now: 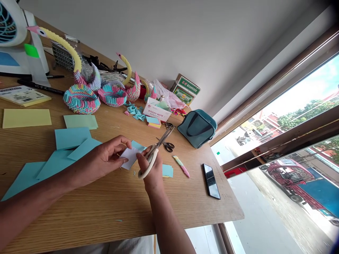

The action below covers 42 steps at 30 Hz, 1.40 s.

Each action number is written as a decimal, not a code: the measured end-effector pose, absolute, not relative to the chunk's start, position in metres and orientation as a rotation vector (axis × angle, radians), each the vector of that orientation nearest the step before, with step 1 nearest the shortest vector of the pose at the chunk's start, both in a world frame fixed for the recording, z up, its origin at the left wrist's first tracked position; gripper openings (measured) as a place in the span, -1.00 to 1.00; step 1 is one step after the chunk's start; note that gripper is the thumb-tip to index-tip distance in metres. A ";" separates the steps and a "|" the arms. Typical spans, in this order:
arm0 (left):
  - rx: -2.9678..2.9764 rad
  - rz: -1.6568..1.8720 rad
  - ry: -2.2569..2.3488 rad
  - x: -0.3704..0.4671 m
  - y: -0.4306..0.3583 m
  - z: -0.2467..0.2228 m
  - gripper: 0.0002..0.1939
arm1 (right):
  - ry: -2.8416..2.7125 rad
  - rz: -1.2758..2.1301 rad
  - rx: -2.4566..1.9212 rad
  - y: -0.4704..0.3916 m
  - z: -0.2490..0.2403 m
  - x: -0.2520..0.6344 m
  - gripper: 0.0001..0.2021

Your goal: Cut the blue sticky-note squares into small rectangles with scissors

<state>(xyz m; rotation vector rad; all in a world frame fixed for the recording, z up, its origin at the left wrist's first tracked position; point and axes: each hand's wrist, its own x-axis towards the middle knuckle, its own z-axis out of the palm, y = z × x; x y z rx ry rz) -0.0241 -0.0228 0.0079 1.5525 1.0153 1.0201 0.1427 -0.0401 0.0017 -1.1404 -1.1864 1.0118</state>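
Note:
My left hand (109, 152) pinches the left edge of a small sheet of paper (129, 158), pale on the face toward me, with light blue at its upper edge. My right hand (154, 172) is wrapped round a pair of cream-handled scissors (165, 135), whose blades point up and away to the right. Its thumb and fingers also touch the paper's right edge. Small blue paper pieces (167, 170) lie beside my right wrist. Larger blue sheets (72, 137) are spread behind and under my left forearm.
Folded-paper swans (82, 98) stand at the back left near a fan (16, 38). A sticky note box (158, 110), black scissors (168, 146), a teal bag (198, 127), a pastel paper strip (181, 166) and a phone (211, 181) sit toward the right edge.

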 end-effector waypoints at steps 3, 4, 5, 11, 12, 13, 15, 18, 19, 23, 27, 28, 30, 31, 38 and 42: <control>1.509 0.977 0.918 -0.023 -0.023 0.011 -0.40 | -1.145 0.965 -1.104 -0.042 0.000 0.139 -0.75; 1.491 0.985 0.930 -0.022 -0.023 0.011 -0.35 | -1.141 0.949 -1.093 -0.042 -0.001 0.138 -0.75; 1.472 0.997 0.946 -0.021 -0.023 0.011 -0.34 | -1.139 0.930 -1.086 -0.043 -0.002 0.137 -0.76; 1.334 1.036 0.943 -0.015 -0.024 0.006 -0.59 | -1.185 0.852 -1.079 -0.047 -0.009 0.130 -0.78; 1.294 1.047 0.942 -0.014 -0.024 0.005 -0.59 | -1.191 0.842 -1.072 -0.047 -0.010 0.129 -0.78; 1.243 1.058 0.941 -0.013 -0.025 0.005 -0.58 | -1.192 0.830 -1.067 -0.047 -0.011 0.128 -0.79; 1.141 1.065 0.938 -0.011 -0.027 0.005 -0.56 | -1.182 0.808 -1.066 -0.048 -0.011 0.126 -0.79; 1.054 1.084 0.944 -0.008 -0.029 0.005 -0.55 | -1.160 0.797 -1.075 -0.050 -0.009 0.124 -0.79; 1.046 1.095 0.950 -0.007 -0.029 0.005 -0.55 | -1.157 0.794 -1.079 -0.050 -0.008 0.124 -0.78; 1.110 1.140 0.976 -0.007 -0.027 0.003 -0.57 | -1.159 0.798 -1.088 -0.050 -0.009 0.123 -0.79; 1.244 1.132 1.011 -0.015 -0.022 0.004 -0.63 | -1.225 0.903 -1.080 -0.046 -0.009 0.130 -0.74; 1.270 1.119 1.013 -0.019 -0.020 0.007 -0.64 | -1.254 0.939 -1.079 -0.046 -0.007 0.134 -0.72; 1.306 1.085 1.015 -0.025 -0.015 0.015 -0.63 | -1.316 1.018 -1.097 -0.046 -0.002 0.144 -0.68; 1.310 1.071 1.022 -0.028 -0.012 0.021 -0.62 | -1.352 1.050 -1.112 -0.047 0.002 0.150 -0.66; 1.259 1.046 1.061 -0.029 0.010 0.051 -0.62 | -1.606 1.209 -1.177 -0.063 0.011 0.191 -0.55; 1.256 0.986 1.019 -0.016 0.018 0.051 -0.57 | -1.649 1.279 -1.092 -0.066 0.000 0.198 -0.50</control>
